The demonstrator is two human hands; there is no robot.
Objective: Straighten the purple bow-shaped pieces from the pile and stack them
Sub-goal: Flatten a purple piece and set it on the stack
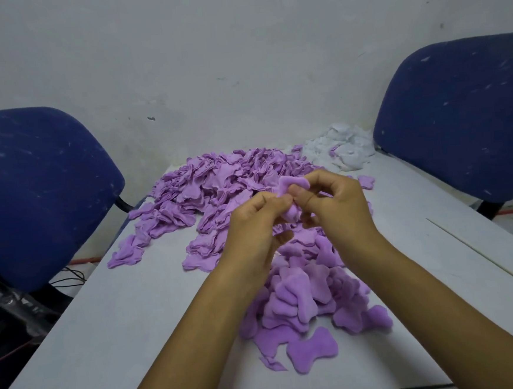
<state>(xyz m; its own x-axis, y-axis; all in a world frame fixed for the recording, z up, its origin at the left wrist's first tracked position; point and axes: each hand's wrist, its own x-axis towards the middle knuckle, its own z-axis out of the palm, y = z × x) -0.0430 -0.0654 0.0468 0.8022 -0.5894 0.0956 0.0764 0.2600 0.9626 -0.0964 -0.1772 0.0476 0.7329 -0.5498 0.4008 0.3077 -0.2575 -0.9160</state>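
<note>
A: Nearest you, a loose pile (306,301) of purple pieces lay on the table (107,344), with one flat bow (312,351) at its near edge. Did you take yours from there?

B: I cannot say. What did my hands have?

A: Above that pile, your left hand (253,228) and right hand (336,206) met around one piece (290,197). Both pinched it, thumbs and forefingers close together at its crumpled middle, and one lobe stuck up over your right fingers.

B: How would it handle?

A: Judging by how it bunched, it was soft, thin and very light, like fleece. It would not break, but it would fold on itself and cling to its neighbours. You would do best to hold a lobe in each hand and pull gently outward, not squeeze the waist.

B: And farther off?

A: Beyond your hands, overlapping rows (217,182) of purple pieces spread to the far left. Far right by the wall sat a white heap (342,147). A thin stick (484,256) lay along the right side, and a blue chair (34,196) stood left, another chair (458,117) right.
</note>
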